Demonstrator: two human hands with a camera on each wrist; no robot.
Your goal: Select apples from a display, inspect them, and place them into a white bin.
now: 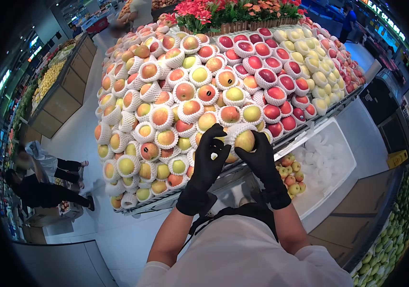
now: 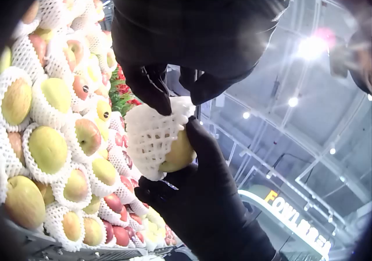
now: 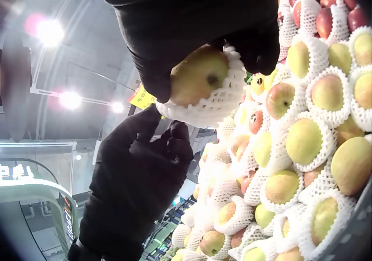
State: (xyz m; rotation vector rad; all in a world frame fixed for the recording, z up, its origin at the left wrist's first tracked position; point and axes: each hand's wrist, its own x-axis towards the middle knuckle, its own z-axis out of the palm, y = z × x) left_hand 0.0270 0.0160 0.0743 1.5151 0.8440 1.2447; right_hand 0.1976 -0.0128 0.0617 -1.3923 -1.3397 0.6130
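A yellow-green apple (image 1: pixel 245 140) with a red blush sits partly inside a white foam net sleeve (image 2: pixel 150 136), in front of the fruit display. My black-gloved right hand (image 1: pixel 262 155) grips the apple, thumb on the near side and fingers around the far side. In the right wrist view the bare end of the apple (image 3: pixel 200 78) shows its dark hollow. My black-gloved left hand (image 1: pixel 208 160) pinches the sleeve's edge between thumb and fingers. Seen from the left wrist, the sleeve covers one side of the apple and leaves the other bare.
Sleeved apples (image 1: pixel 166 138) are heaped on the sloping display, with darker red ones (image 1: pixel 266 76) at right. A white bin (image 1: pixel 329 158) at lower right holds bare apples (image 1: pixel 290 174) and loose foam sleeves (image 1: pixel 319 153). Two people (image 1: pixel 46 186) are at left.
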